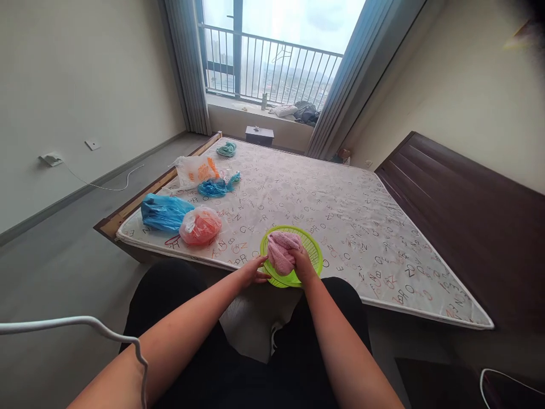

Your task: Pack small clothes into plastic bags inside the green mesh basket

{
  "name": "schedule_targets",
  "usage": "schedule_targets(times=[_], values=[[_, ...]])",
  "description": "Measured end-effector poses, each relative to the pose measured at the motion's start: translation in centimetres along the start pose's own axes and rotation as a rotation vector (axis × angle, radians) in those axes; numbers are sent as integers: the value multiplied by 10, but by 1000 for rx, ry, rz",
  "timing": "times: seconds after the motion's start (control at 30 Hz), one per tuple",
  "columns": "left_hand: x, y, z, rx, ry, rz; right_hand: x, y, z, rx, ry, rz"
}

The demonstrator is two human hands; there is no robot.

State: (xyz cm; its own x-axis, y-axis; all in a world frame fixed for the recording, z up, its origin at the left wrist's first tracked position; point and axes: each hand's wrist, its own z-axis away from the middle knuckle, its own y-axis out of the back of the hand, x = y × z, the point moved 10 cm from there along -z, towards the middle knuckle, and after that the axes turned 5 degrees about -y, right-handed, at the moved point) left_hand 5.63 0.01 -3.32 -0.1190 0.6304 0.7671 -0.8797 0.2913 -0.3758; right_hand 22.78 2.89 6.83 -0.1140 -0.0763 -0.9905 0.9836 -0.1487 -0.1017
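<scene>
A light green plastic basket (315,250) sits at the front edge of the mattress, right before my knees. A pink towel (281,250), bunched and folded over, lies in it and rises above the rim. My right hand (303,266) is closed on the towel's right side, its fingertips partly hidden by the cloth. On the basket's left rim is my left hand (255,270), with fingers above and below the edge. To the left lie a clear bag with red contents (201,226) and a blue plastic bag (166,212).
The letter-printed mattress (289,187) spans the bed, with a dark headboard (460,210) at right. Farther back lie a white bag with orange print (196,171), a crumpled blue bag (217,186) and a teal cloth bundle (226,149). A white cable (85,321) crosses my left forearm.
</scene>
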Motion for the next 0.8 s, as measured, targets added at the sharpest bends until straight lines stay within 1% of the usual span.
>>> schedule_targets(times=[0.1, 0.17, 0.2, 0.23, 0.3, 0.33, 0.4, 0.47, 0.53, 0.57, 0.63, 0.7, 0.73, 0.8], values=[[5, -2, -2, 14, -20, -39, -9, 6, 10, 64, 13, -78], [14, 0, -3, 75, -79, -152, -20, 10, 19, 148, 67, -95], [25, 3, -1, 131, -157, -226, -26, 12, 24, 190, 105, -90], [38, 6, 4, 198, -267, -305, -33, 13, 30, 234, 145, -72], [70, 6, 22, 312, -537, -442, -46, 10, 43, 296, 216, -3], [83, 3, 33, 332, -670, -488, -51, 6, 48, 302, 243, 39], [101, -10, 56, 288, -886, -530, -58, -8, 55, 257, 282, 120], [110, -25, 74, 181, -1013, -538, -59, -29, 58, 123, 321, 202], [114, -31, 81, 112, -1038, -499, -56, -53, 61, -40, 372, 285], [115, -30, 81, 106, -1010, -459, -54, -63, 62, -117, 397, 328], [116, -22, 72, 134, -880, -362, -49, -76, 62, -229, 430, 402], [120, -8, 63, 190, -747, -279, -47, -80, 61, -291, 448, 466], [126, 0, 62, 228, -717, -246, -48, -79, 59, -303, 456, 501], [147, 23, 67, 341, -768, -174, -52, -73, 55, -278, 460, 583]])
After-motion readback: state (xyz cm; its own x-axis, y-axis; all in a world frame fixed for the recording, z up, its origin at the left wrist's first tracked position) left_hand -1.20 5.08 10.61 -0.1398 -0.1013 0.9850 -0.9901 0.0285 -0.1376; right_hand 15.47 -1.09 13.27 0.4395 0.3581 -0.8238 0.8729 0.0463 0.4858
